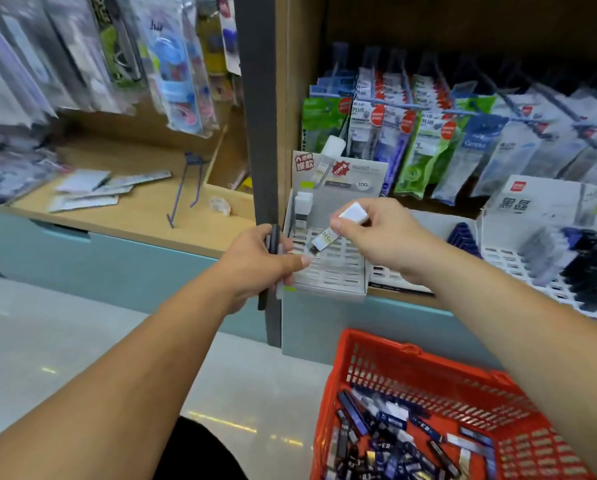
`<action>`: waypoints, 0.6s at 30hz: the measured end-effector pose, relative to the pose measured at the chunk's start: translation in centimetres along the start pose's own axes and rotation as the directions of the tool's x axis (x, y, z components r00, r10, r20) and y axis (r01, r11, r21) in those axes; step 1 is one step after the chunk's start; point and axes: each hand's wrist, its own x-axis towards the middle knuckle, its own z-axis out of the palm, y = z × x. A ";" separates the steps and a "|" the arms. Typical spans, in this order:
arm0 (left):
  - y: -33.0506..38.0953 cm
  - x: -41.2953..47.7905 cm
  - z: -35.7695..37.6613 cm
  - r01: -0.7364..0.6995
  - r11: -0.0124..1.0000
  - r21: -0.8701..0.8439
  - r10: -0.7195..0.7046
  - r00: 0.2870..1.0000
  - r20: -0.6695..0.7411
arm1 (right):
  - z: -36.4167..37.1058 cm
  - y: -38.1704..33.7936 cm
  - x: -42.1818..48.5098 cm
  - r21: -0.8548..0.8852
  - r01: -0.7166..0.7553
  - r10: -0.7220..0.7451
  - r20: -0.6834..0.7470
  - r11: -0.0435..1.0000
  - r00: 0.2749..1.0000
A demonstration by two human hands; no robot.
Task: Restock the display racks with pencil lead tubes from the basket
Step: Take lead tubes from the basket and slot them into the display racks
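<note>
Two hands work at a white display rack on the shelf. Right hand fingers pinch a white-capped lead tube, tilted above the rack's slots. Left hand fingers are closed around several dark tubes. More tubes fill the red basket below.

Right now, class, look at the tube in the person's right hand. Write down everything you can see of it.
The tube is a slim, flat case, plastic by its look, with a broad white cap at the top, a pale label printed "100", and a dark lower end. It tilts, cap up to the right and dark end down to the left. The right hand pinches it near the cap, holding it over the slotted white display rack, not yet in a slot.
</note>
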 end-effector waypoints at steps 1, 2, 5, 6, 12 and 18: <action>-0.2 0.2 -0.3 0.035 0.998 -0.055 -0.035 0.999 0.001 | 0.3 -0.3 0.7 -0.051 0.000 0.001 0.018 0.999 1.000; -0.4 0.4 -0.6 0.059 0.994 -0.091 -0.059 0.998 0.010 | 0.7 -0.5 1.4 -0.112 -0.001 0.006 0.042 0.994 0.999; -0.8 0.6 -1.2 0.099 0.989 -0.110 -0.093 0.994 0.055 | 1.8 -1.0 3.3 -0.292 0.021 0.001 0.076 0.956 0.997; -0.9 0.7 -1.3 0.104 0.988 -0.116 -0.097 0.993 0.064 | 2.3 -0.9 3.8 -0.301 0.024 -0.006 0.060 0.953 0.998; -1.1 1.5 -1.5 0.134 0.938 -0.318 -0.131 0.991 0.032 | 4.4 0.9 5.7 -0.184 0.031 -0.043 -0.065 0.982 0.997; -1.1 1.8 -1.6 0.138 0.921 -0.363 -0.140 0.990 0.021 | 4.5 0.5 6.4 -0.197 0.098 -0.125 -0.131 0.976 0.984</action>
